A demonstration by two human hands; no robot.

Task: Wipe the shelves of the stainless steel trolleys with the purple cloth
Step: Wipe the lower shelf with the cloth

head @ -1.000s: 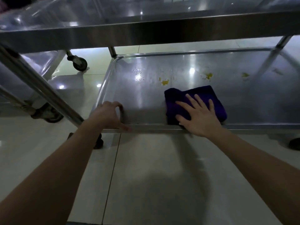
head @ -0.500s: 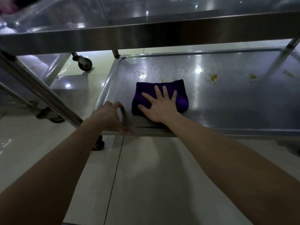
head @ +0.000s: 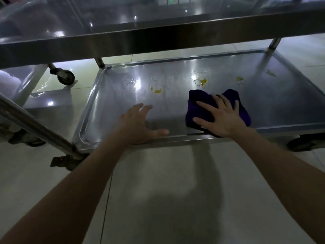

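Observation:
The purple cloth (head: pixel 197 104) lies folded on the lower shelf (head: pixel 281 103) of the stainless steel trolley, close to its front rim. My right hand (head: pixel 219 117) presses flat on the cloth with fingers spread. My left hand (head: pixel 137 124) rests on the shelf near the front rim, fingers straight, thumb along the edge. Yellow stains (head: pixel 157 90) and another yellow spot (head: pixel 203 82) mark the shelf behind the cloth, with a smaller one (head: pixel 239 78) further right. Water drops (head: pixel 134 82) glisten at the back left.
The trolley's upper shelf (head: pixel 158 37) overhangs the work area. A slanted steel leg (head: pixel 35 125) and castor (head: pixel 65 161) stand at the front left. A second trolley's wheel (head: pixel 64 77) sits behind on the tiled floor (head: pixel 158 191).
My right hand slid the cloth from the shelf's left part to the right along the front rim. My left hand let go of the rim's corner and moved right, now lying flat on the shelf.

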